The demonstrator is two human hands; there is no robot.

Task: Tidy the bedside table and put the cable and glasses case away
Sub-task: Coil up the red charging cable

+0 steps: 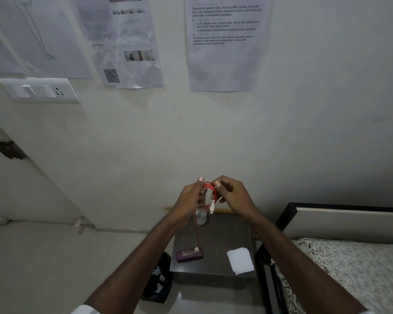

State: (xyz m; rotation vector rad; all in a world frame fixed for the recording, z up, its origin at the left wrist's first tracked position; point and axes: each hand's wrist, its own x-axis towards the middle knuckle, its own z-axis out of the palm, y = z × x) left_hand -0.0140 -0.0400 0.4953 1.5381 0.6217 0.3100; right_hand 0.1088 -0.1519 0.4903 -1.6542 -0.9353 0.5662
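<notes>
Both my hands are raised above the dark bedside table, holding a red charging cable. My left hand grips a small coil of it, and my right hand pinches the loop from the other side. A white plug hangs just below the coil. One red strand drops down to a second white plug resting on a maroon glasses case, which lies on the table's front left part.
A clear glass cup stands at the table's back edge. White tissues lie at its front right. A black bin bag sits on the floor to the left. A bed with a patterned pillow is right.
</notes>
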